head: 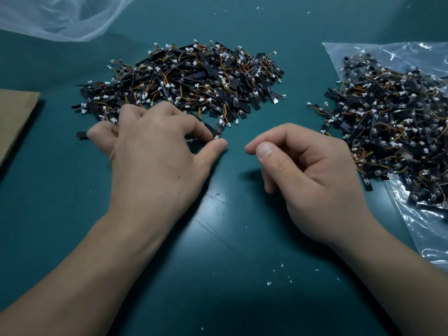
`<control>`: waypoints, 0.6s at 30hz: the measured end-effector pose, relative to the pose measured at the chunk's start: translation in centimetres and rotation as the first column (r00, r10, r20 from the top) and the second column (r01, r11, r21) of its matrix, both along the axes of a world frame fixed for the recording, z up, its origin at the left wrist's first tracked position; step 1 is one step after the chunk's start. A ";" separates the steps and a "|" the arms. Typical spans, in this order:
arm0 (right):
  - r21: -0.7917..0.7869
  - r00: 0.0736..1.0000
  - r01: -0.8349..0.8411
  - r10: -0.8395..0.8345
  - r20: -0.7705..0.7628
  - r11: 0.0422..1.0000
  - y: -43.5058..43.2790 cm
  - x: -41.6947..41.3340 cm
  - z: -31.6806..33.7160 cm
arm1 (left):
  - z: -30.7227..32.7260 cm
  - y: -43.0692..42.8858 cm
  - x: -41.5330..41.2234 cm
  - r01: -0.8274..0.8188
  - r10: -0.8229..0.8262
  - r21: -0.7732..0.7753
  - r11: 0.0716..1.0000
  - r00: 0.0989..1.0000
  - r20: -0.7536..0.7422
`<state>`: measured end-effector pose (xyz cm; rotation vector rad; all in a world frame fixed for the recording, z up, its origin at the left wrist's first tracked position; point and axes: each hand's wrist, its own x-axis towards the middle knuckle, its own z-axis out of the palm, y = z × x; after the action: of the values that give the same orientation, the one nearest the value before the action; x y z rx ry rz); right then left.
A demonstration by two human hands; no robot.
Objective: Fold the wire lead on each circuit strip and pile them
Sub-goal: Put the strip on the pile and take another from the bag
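Observation:
A big heap of black circuit strips (194,78) with orange-yellow wire leads and white plugs lies on the green table, centre-left. A second heap of strips (392,132) rests on a clear plastic bag at the right. My left hand (155,151) lies at the near edge of the centre heap, its fingers spread over some strips. Its thumb and forefinger pinch the end of one circuit strip (215,132). My right hand (305,166) hovers between the two heaps with its fingers curled and the thumb against the forefinger; nothing shows in it.
The clear plastic bag (426,229) runs along the right edge. A brown cardboard sheet (14,117) lies at the far left, and a crumpled translucent bag (65,15) at the back left. Small white crumbs dot the green table (218,263) near me.

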<state>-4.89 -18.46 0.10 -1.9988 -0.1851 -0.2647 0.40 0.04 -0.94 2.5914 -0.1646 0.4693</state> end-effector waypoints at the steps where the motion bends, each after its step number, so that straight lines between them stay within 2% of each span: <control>1: 0.002 1.000 0.003 -0.003 0.002 1.000 0.0 0.0 0.0 | 0.0 0.0 0.0 -0.006 0.006 0.004 1.000 1.000 0.002; 9: -0.017 1.000 0.008 -0.008 0.001 1.000 0.2 -0.1 0.1 | -0.1 0.0 0.3 0.015 -0.015 0.019 1.000 1.000 0.013; 18: 0.030 0.993 0.120 -0.120 0.008 0.992 -0.1 0.2 -0.1 | -0.2 0.2 0.2 0.015 -0.016 0.042 0.999 0.999 0.028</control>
<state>-4.65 -18.56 -0.02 -1.9827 -0.0667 -0.3521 0.61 0.24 -1.13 2.6236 -0.2060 0.5021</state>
